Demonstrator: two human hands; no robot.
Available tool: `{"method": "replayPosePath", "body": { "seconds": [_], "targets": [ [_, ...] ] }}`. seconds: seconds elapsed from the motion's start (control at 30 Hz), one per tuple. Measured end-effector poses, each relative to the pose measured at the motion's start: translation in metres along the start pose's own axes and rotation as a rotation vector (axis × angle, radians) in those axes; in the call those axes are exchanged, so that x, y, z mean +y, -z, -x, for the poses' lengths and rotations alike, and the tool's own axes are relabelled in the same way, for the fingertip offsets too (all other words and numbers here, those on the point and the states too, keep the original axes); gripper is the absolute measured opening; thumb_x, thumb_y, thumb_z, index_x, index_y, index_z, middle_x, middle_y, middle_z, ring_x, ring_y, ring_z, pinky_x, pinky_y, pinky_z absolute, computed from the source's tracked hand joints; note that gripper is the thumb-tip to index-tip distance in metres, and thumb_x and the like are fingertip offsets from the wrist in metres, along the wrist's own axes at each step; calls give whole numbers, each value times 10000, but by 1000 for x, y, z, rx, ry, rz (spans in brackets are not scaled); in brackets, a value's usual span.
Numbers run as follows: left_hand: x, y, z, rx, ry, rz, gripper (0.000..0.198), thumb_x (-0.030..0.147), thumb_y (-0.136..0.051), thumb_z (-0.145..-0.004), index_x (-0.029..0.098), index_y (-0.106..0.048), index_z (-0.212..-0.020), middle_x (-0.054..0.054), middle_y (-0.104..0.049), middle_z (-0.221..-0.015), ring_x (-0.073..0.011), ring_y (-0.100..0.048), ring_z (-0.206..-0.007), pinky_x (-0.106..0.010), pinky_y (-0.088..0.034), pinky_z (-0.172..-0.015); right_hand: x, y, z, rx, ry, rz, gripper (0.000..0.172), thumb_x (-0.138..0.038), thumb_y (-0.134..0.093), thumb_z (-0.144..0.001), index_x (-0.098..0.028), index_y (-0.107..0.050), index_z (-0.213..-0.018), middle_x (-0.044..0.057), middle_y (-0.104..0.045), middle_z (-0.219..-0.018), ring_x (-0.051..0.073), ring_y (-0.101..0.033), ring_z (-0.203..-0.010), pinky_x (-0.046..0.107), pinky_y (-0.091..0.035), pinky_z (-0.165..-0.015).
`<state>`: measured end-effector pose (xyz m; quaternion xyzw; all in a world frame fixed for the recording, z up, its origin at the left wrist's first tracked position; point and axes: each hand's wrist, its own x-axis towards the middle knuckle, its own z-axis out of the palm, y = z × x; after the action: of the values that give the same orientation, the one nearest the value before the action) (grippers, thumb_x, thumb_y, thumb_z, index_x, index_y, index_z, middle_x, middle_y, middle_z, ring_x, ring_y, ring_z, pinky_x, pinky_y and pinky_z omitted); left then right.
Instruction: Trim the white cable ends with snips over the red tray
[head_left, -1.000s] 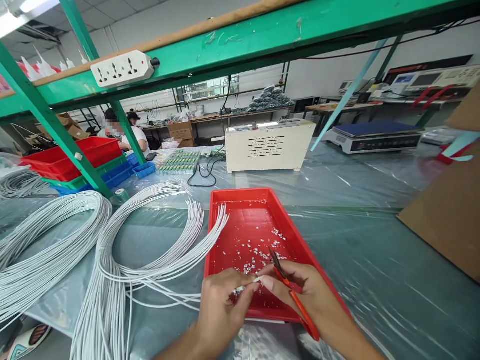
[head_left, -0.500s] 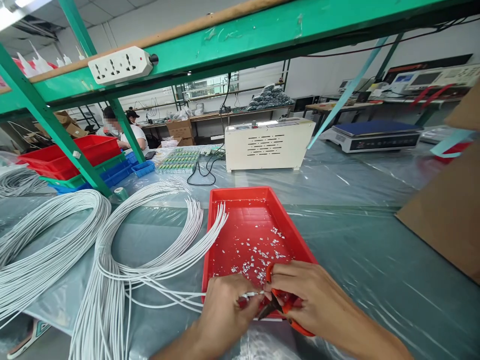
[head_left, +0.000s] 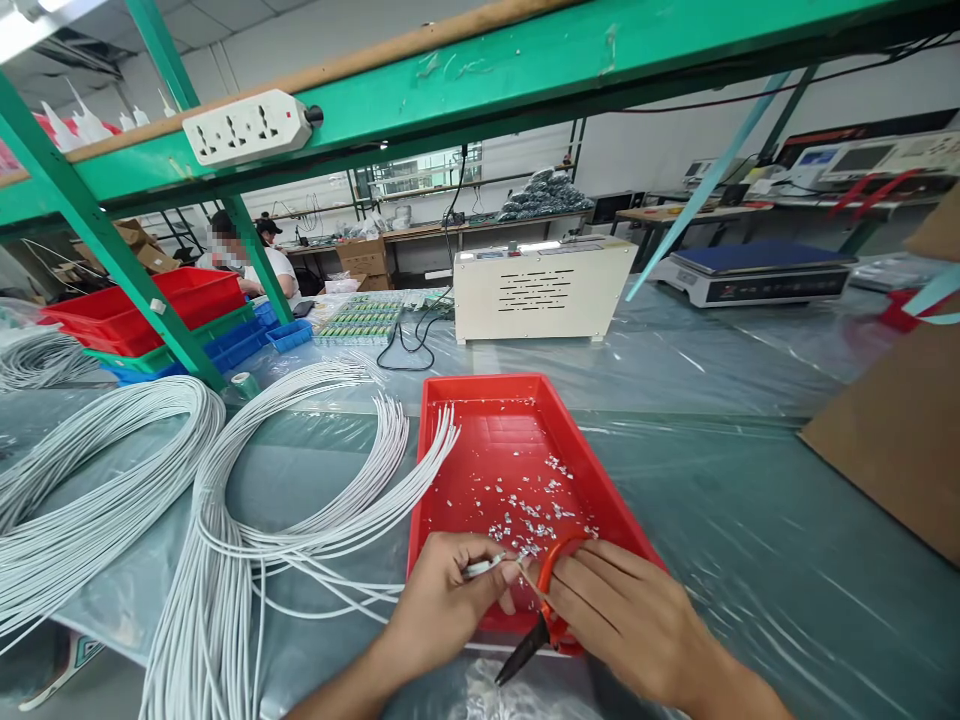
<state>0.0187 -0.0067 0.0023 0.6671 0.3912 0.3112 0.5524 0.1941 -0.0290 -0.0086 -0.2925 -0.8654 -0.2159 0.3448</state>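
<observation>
Since a second ago, both hands have slid toward the near edge of the red tray (head_left: 450,440), and the orange-handled scissors (head_left: 546,610) have swung round so the dark blades now point down and toward the person instead of away over the tray.

Head view: the left hand (head_left: 439,605) pinches the end of a white cable (head_left: 480,568) between thumb and fingertips, its grip narrow and closed on the cable, just over the tray's near rim. The right hand (head_left: 622,620) has its grip closed round the scissors' handle, fingers curled over the orange loop; whether the blades are parted cannot be told. The two hands are just beside each other, the cable end reaching toward the scissors. Small white offcuts (head_left: 536,505) lie scattered on the tray floor. Left of the tray, bundles of white cables (head_left: 225,520) lie looped on the plastic-covered surface (head_left: 750,540). Behind the tray stands a cream box (head_left: 544,290).
</observation>
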Motion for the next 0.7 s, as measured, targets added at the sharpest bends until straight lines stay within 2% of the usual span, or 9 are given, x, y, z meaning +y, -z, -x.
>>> {"method": "replayPosePath", "body": {
  "seconds": [0.13, 0.27, 0.37, 0.47, 0.53, 0.6, 0.67, 0.7],
  "targets": [
    [1, 4, 0, 10, -43, 57, 320, 355, -510, -829, 116, -661, -679, -18, -588, -538, -135, -504, -581, -224, -369, -616, -2, -2, 2, 56, 2, 6, 404, -67, -226, -891, -150, -597, -753, 47, -654, -615, 163, -566, -570, 302, -426, -667],
    [1, 8, -1, -28, -27, 132, 296, 348, -514, -831, 107, -677, -776, -12, -592, -510, -128, -492, -546, -225, -364, -618, 2, -3, 3, 101, -93, 6, 315, -23, -324, -817, -179, -595, -772, 10, -636, -575, 143, -551, -528, 282, -425, -647],
    [1, 10, -1, -37, -1, 156, 299, 354, -527, -822, 101, -684, -794, -8, -589, -496, -116, -465, -512, -222, -353, -600, 7, -5, 5, 87, -264, 40, 266, -44, -378, -782, -161, -615, -810, 34, -653, -630, 153, -570, -571, 274, -424, -627],
    [1, 12, -2, -47, 6, 176, 297, 355, -533, -818, 103, -690, -822, -6, -591, -504, -115, -475, -525, -231, -365, -639, 12, -9, 10, -37, -473, 77, 251, -120, -393, -808, -153, -636, -860, 60, -679, -764, 161, -581, -584, 265, -406, -560],
    [1, 12, -2, -47, 7, 176, 290, 347, -534, -819, 104, -691, -823, -6, -593, -512, -114, -482, -537, -234, -370, -659, 14, -12, 12, -120, -587, 94, 244, -174, -392, -821, -177, -635, -791, 40, -664, -717, 159, -559, -535, 259, -373, -505],
    [0, 10, -1, -37, 3, 172, 271, 333, -545, -813, 104, -689, -799, -6, -592, -515, -114, -491, -551, -234, -376, -665, 13, -13, 13, -149, -690, 88, 245, -259, -428, -820, -192, -584, -643, 14, -600, -584, 155, -514, -478, 254, -329, -465],
    [-1, 8, 0, 1, 5, 166, 242, 316, -572, -793, 101, -681, -768, -7, -590, -518, -116, -499, -558, -230, -383, -646, 10, -12, 10, -142, -792, -31, 298, -338, -473, -814, -196, -511, -555, -7, -531, -511, 144, -478, -459, 247, -317, -458],
    [-2, 6, 1, 32, 7, 156, 227, 307, -589, -779, 99, -676, -753, -8, -591, -521, -117, -500, -554, -226, -385, -625, 8, -11, 8, -133, -841, -162, 300, -357, -483, -816, -193, -514, -566, -6, -538, -529, 141, -488, -479, 241, -339, -472]
  ]
}}
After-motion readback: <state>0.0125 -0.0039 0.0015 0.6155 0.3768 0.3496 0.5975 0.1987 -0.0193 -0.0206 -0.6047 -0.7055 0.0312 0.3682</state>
